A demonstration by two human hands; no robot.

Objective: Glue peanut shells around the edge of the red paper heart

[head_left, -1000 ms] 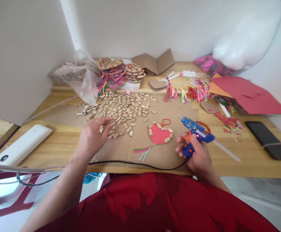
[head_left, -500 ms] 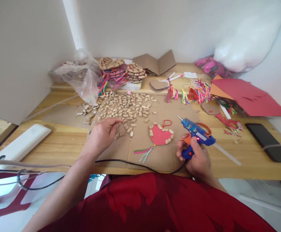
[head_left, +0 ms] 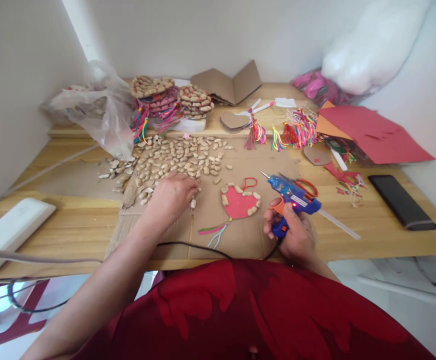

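Observation:
My left hand [head_left: 173, 196] is over the near edge of a spread of peanuts [head_left: 173, 156], its fingers bent downward; the fingertips and anything between them are hidden. My right hand [head_left: 295, 232] grips a blue glue gun [head_left: 291, 195] with an orange trigger and a lit red light, its nozzle pointing up and left. Between the hands lies a red heart [head_left: 239, 202] on a cardboard sheet [head_left: 274, 167]. Peanuts line its top and sides, a red loop is at its top, and coloured strings trail from its lower tip.
Finished peanut pieces [head_left: 195, 102] are stacked at the back beside a plastic bag [head_left: 109, 117]. Tassels [head_left: 302, 129], red paper [head_left: 379, 135] and a black phone [head_left: 401, 201] lie to the right. Scissors [head_left: 310, 187] are behind the glue gun. A black cord [head_left: 195, 244] crosses in front.
My left hand has moved right along the peanuts' near edge, and its fingers now point down. The view has shifted slightly; my right hand still holds the glue gun.

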